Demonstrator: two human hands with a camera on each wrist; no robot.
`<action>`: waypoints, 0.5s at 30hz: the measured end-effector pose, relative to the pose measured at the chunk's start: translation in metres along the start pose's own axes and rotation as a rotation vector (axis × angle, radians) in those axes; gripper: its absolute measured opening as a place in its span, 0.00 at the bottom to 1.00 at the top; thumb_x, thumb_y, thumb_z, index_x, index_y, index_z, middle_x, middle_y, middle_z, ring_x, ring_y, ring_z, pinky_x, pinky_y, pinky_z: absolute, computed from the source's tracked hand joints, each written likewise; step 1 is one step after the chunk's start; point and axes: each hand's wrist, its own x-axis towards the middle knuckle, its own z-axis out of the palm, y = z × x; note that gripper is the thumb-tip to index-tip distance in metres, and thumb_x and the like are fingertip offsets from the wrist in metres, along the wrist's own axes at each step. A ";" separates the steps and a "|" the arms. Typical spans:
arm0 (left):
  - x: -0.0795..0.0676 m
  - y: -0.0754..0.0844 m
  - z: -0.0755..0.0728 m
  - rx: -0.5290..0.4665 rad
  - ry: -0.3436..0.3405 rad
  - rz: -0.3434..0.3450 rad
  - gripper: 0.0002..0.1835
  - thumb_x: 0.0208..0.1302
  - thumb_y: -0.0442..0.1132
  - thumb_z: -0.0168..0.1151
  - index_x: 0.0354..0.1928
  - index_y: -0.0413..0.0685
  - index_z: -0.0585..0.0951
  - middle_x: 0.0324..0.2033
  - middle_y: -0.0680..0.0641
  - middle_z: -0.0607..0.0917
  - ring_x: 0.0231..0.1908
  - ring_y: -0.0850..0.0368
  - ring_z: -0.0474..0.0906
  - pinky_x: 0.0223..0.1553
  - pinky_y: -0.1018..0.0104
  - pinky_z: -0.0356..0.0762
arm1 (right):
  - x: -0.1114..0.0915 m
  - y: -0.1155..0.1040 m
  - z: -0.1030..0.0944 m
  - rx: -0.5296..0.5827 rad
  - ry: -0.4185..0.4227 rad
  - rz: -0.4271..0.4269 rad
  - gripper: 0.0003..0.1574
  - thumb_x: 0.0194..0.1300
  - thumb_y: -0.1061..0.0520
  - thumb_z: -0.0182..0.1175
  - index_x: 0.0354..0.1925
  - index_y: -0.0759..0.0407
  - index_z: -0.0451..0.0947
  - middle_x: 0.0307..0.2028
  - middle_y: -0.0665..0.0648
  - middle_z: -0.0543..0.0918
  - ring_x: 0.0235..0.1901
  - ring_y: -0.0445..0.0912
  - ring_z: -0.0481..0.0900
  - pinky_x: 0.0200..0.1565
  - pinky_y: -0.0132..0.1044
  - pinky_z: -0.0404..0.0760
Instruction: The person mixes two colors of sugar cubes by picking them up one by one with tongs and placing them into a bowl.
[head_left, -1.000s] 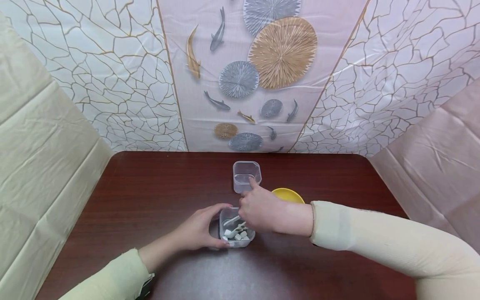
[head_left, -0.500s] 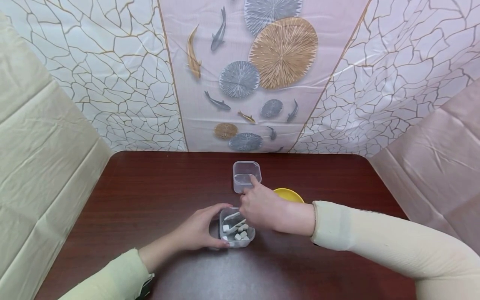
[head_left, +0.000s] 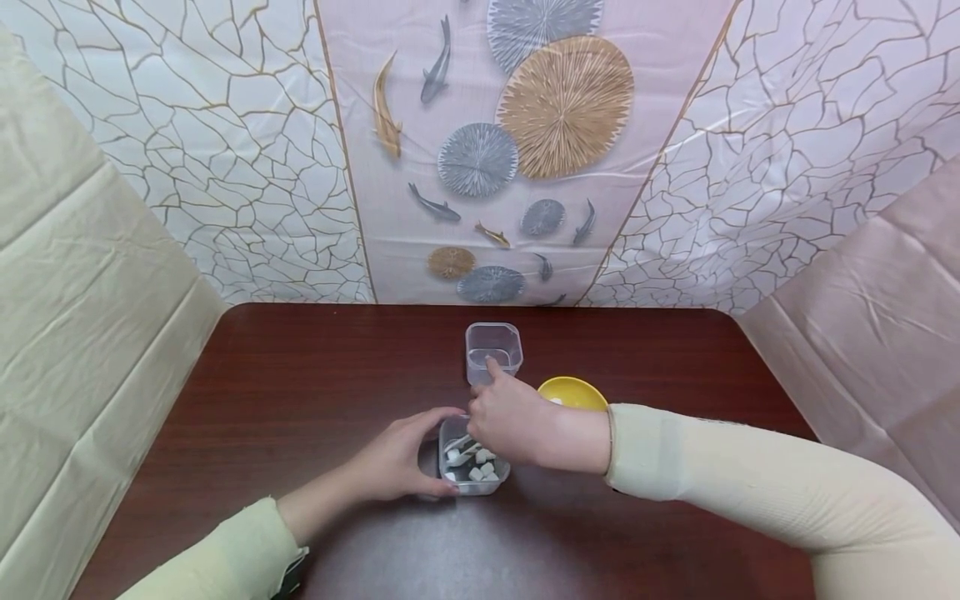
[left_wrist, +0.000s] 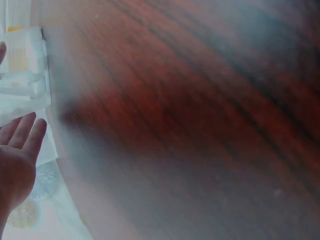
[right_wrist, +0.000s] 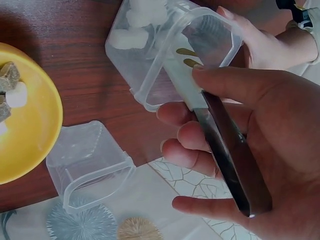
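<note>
My left hand point(head_left: 397, 458) holds a clear plastic container point(head_left: 474, 489) on the table, thumb on its near side and fingers on its far side. Several white cubes point(head_left: 480, 475) lie inside. From the right, my right hand point(head_left: 517, 421) grips a pair of tongs point(right_wrist: 225, 145) with shiny metal arms and white tips. Those tips reach down into the container among the cubes, close to a white one at the left wall. In the right wrist view the thumb presses one arm of the tongs, with fingers on the other side. The left wrist view catches only part of the left hand point(left_wrist: 17, 160).
A second clear container point(head_left: 493, 337) stands behind the first. To its right is a yellow bowl point(head_left: 577, 389), partly hidden by the right forearm; brown lumps point(right_wrist: 9, 77) and white pieces point(right_wrist: 16, 95) lie in it. A patterned cloth point(head_left: 285, 167) hangs behind the dark wooden table point(head_left: 322, 358).
My right hand has shifted slightly left, showing more of the yellow bowl. The tongs' tips have moved left inside the container and are closer together. The left hand stays put.
</note>
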 end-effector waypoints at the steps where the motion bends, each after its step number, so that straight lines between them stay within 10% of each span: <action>1: 0.000 0.000 0.000 -0.002 0.000 0.002 0.53 0.46 0.50 0.89 0.74 0.45 0.73 0.64 0.50 0.84 0.63 0.53 0.82 0.68 0.50 0.79 | -0.001 0.001 0.000 -0.004 0.005 0.000 0.08 0.71 0.49 0.67 0.43 0.39 0.93 0.41 0.44 0.91 0.50 0.44 0.85 0.68 0.57 0.79; 15: 0.000 0.000 0.001 0.014 0.012 0.013 0.52 0.45 0.49 0.90 0.73 0.47 0.74 0.62 0.52 0.85 0.61 0.56 0.82 0.66 0.51 0.81 | -0.039 0.022 0.000 0.057 0.152 0.030 0.05 0.69 0.50 0.69 0.40 0.46 0.91 0.38 0.47 0.90 0.48 0.46 0.85 0.65 0.56 0.81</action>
